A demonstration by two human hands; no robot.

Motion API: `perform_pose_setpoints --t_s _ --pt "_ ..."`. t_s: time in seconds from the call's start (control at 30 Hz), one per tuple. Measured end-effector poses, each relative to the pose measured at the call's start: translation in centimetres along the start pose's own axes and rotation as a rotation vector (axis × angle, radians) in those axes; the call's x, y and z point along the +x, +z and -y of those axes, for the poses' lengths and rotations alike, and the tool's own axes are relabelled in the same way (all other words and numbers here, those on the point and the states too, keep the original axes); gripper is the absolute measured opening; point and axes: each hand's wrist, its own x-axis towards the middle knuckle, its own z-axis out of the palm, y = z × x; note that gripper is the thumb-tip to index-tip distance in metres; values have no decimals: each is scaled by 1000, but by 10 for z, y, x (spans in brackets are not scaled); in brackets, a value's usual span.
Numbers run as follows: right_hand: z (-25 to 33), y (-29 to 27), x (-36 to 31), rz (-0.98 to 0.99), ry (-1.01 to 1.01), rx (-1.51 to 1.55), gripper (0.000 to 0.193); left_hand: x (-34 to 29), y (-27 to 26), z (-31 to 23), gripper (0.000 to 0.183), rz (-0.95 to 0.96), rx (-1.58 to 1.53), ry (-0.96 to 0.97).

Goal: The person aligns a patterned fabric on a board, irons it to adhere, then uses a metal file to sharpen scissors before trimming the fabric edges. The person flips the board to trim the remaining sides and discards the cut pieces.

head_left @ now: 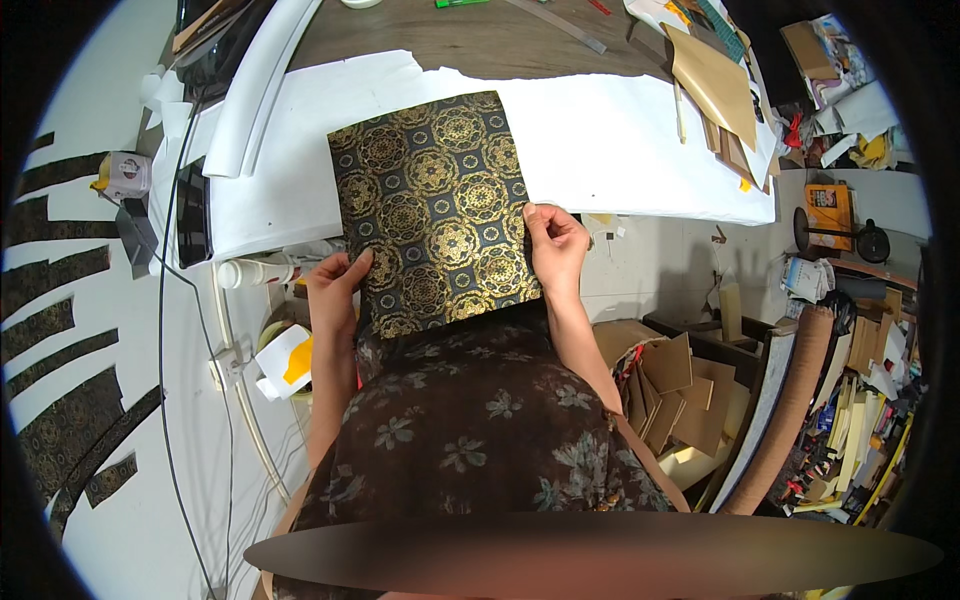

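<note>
Between my hands I hold up a rectangular sheet of patterned brocade-like material (432,205), black and grey-blue with gold round medallions. It is tilted a little and hangs in front of my body, over the near edge of the white paper (640,150) on the table. My left hand (338,283) pinches its left edge low down, thumb on the front. On the right edge my right hand (557,240) pinches it between thumb and fingers. The fingers behind the sheet are partly hidden.
White paper rolls (255,100) lie at the table's left, a metal ruler (560,25) at the back. Brown paper (712,85) and card are piled at the right. Dark patterned strips (60,265) lie at far left. A box of cardboard pieces (665,390) stands below right.
</note>
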Motion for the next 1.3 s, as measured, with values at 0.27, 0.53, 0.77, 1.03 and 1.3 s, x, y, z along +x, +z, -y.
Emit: perform_pose_setpoints --t_s 0.27,0.53,0.77,1.03,1.3 --pt "3 -5 0 -9 40 -58 20 -2 -13 -5 10 63 -30 -6" --pt "-4 -36 -8 333 268 161 10 -5 -5 -2 15 8 200 105" --pt "-4 -33 -10 231 144 204 9 -26 27 -22 31 -245 296 141" --pt "-4 -31 -21 229 185 229 10 -22 23 3 20 -123 79 129" --pt "-3 -29 -31 201 150 187 12 -26 44 2 23 -424 578 581"
